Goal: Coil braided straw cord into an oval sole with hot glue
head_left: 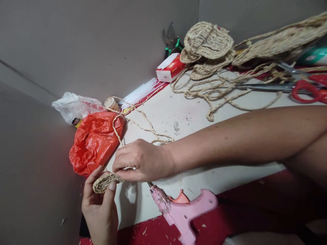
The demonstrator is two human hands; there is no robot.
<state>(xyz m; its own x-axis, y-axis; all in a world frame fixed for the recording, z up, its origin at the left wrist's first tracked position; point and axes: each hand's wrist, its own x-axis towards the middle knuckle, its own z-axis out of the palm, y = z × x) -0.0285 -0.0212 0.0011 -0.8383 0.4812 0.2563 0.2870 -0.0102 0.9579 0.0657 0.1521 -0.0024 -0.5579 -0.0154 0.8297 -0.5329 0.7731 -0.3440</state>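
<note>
1. Lower left: the left hand point(100, 207) pinches the rope coil point(104, 183), thumb in front.
2. Left of centre: the right hand point(144, 161), fingers narrow at its edge; I cannot tell whether they grip.
3. Lower centre: glue gun point(184, 211).

Grey walls point(102, 41), plain and matte, fill the left and upper background; vertical corner seam point(198, 12) near top centre. Dark slanting line point(28, 80) across left side; below it, possibly another wall panel, too dim to be sure. Pale tabletop point(186, 105), scuffed with dark smudges. Deep red surface point(150, 233) along its lower edge, flecked with pale scraps. Light soft, uneven; lower right corner in heavy shadow.
</note>
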